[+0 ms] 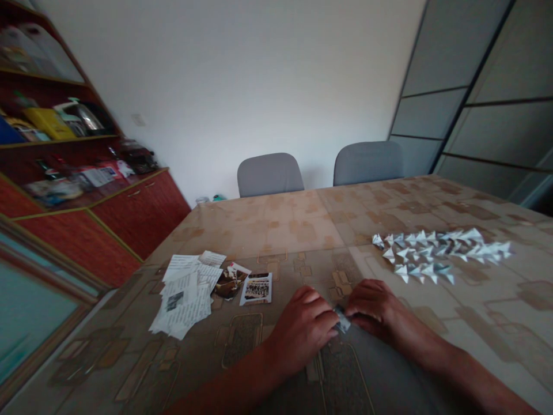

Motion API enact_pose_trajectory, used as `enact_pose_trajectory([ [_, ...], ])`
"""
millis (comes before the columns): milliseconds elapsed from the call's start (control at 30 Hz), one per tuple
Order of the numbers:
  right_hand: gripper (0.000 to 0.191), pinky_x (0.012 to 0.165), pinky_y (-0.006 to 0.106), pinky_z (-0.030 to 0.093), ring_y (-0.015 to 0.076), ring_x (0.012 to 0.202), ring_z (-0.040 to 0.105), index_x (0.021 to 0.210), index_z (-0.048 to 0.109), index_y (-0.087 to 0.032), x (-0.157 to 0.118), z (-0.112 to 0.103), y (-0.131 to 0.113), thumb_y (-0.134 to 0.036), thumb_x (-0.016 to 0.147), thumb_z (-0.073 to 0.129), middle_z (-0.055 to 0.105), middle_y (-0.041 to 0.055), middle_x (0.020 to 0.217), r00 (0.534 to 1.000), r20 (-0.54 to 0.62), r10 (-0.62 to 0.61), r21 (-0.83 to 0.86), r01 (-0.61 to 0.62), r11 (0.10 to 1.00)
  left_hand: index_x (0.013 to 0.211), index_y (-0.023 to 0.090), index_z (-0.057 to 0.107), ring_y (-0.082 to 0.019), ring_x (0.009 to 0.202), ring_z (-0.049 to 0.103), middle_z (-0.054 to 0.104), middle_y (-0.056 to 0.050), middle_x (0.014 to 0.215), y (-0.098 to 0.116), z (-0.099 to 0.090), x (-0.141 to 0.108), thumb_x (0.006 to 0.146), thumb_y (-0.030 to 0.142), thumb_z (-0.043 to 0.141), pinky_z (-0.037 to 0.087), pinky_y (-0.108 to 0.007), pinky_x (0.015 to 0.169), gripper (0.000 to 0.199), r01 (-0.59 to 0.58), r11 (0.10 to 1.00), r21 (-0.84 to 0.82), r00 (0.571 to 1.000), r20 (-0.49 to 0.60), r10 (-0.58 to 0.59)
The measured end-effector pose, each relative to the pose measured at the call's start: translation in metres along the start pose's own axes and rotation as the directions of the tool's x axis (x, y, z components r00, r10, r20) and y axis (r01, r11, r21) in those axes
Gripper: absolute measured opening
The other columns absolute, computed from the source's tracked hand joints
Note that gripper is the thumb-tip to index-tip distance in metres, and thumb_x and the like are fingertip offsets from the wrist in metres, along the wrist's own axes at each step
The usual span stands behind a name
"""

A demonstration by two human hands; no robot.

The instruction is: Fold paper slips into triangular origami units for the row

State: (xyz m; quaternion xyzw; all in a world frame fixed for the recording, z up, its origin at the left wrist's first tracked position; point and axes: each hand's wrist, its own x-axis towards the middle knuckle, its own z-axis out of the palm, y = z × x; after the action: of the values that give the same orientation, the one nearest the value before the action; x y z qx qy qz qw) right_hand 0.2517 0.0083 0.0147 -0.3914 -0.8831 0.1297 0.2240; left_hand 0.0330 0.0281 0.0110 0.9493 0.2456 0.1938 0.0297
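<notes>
Near the table's front edge, my left hand (305,323) and my right hand (375,305) come together around a small folded piece of paper (343,320). Both hands have curled fingers pressed on it, the left at its left side and the right at its right side. The paper's outer parts are hidden by the fingers. To the left lies a spread pile of printed paper sheets (185,300), with brown picture pieces (230,282) and a cut-out with a photo (258,289) beside it. At the right stand rows of small folded paper pieces (425,252).
The table (259,225) has a patterned cover. Two grey chairs (270,174) stand behind its far edge, before a white wall. A red shelf cabinet (129,213) with household items is at the left, and panelled doors (440,109) are at the right.
</notes>
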Motion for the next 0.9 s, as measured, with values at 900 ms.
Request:
enact_pose_trajectory([
  [900,0.014,0.080,0.036,0.035,0.0192,0.082,0.056,0.081,0.065,-0.021,0.000,-0.001,-0.003,-0.026,0.092,0.059,0.064,0.0016,0.078,1.000,-0.010,-0.005,-0.018,0.005,1.000,0.070,0.018,0.056,-0.017,0.073,0.050,0.058,-0.001,0.071,0.008,0.017,-0.001,0.090,0.020,0.056,0.036,-0.032,0.070,0.020,0.023,0.994,0.110,0.993,-0.118,-0.010],
])
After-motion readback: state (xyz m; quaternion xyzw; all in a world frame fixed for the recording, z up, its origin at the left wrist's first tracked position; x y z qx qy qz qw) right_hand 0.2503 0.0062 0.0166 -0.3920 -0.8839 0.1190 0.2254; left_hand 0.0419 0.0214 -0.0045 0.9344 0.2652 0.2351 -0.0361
